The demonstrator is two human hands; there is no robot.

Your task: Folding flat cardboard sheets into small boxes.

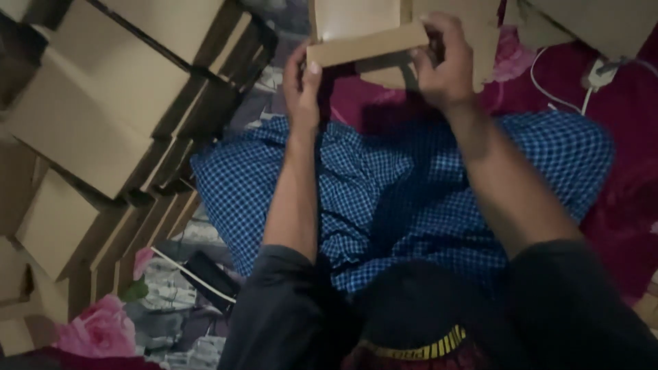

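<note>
Gripping box [367,42] at 12 o'clock, both hands [301,85] [442,65] clenched on flap; risk: creased flap from overpressing.

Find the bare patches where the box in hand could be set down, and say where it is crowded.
Free: the checked cloth between the forearms, and the magenta cloth at right, below the white cable. Crowded: the left side, stacked with cardboard boxes. Both hands hold the box.

A plain brown cardboard box [384,41], half folded, is held up at the top centre, its flap level. To the left, finished brown cardboard boxes [96,116] lie stacked in slanting rows. Another brown carton [589,20] fills the top right corner.
</note>
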